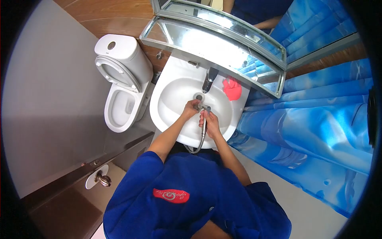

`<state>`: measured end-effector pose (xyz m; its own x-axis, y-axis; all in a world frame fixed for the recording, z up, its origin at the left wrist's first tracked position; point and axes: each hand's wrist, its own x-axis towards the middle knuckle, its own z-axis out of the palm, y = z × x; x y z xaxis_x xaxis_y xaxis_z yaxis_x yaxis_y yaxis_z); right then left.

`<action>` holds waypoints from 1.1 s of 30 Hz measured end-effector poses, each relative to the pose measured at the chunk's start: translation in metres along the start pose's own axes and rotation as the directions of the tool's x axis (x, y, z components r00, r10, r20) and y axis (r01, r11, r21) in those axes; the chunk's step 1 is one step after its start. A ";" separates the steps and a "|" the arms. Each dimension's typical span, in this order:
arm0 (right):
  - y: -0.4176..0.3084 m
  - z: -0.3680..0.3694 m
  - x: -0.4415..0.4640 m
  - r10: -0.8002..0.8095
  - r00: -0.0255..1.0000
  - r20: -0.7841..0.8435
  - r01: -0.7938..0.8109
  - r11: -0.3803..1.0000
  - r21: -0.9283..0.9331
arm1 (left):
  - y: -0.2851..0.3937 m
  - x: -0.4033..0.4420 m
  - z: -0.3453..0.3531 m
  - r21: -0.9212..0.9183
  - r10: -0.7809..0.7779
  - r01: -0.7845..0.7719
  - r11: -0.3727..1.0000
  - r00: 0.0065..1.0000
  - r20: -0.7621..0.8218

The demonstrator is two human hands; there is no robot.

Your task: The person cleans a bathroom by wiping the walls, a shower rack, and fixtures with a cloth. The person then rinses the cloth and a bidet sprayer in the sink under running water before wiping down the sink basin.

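Observation:
Over the white washbasin [161, 115], a metal bidet sprayer [204, 106] with a flexible hose [197, 149] is held between my two hands. My right hand [211, 122] wraps around its handle, the hose curving down from there toward my body. At the sprayer's head, the fingers of my left hand [191, 108] are closed on it. Just beyond my fingers lies the round drain [199, 96]. The chrome faucet [209, 81] stands at the back of the basin, and a crumpled pinkish-red cloth [232, 88] rests on the rim to its right.
A white toilet [119, 105] with its lid raised stands left of the basin. Mirrored cabinet doors [215, 44] jut out above the back rim. A blue shower curtain [310, 123] hangs on the right. A door knob [104, 180] shows at lower left.

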<state>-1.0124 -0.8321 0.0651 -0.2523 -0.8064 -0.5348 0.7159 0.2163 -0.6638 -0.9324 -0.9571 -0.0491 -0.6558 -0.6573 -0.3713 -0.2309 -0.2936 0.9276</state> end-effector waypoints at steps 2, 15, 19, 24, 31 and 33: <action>0.001 0.000 0.004 0.019 1.000 -0.009 -0.019 1.000 -0.008 | 0.005 0.000 0.001 -0.028 -0.009 0.009 1.000 1.000 -0.004; 0.010 0.002 0.015 0.027 0.995 -0.095 -0.034 0.997 -0.073 | 0.022 -0.010 0.005 -0.050 0.036 -0.037 0.998 0.999 -0.017; 0.010 0.005 0.016 0.025 0.997 -0.076 -0.031 0.997 -0.073 | 0.026 -0.010 0.005 -0.072 0.004 -0.004 0.997 1.000 0.005; 0.013 0.003 0.018 0.010 0.994 -0.107 -0.020 0.995 -0.095 | 0.028 -0.015 0.006 0.071 0.075 -0.071 0.995 0.995 -0.059; 0.015 0.004 0.020 -0.008 0.995 -0.097 -0.003 0.993 -0.117 | 0.024 -0.016 0.007 -0.086 -0.058 0.052 0.995 0.996 -0.067; 0.015 0.004 0.021 -0.027 0.992 -0.120 0.011 0.991 -0.133 | 0.029 -0.018 0.007 -0.099 -0.051 0.044 0.994 0.996 -0.071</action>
<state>-1.0042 -0.8480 0.0456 -0.3477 -0.7401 -0.5756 0.6200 0.2790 -0.7333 -0.9322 -0.9491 -0.0153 -0.5908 -0.6889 -0.4200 -0.1872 -0.3894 0.9019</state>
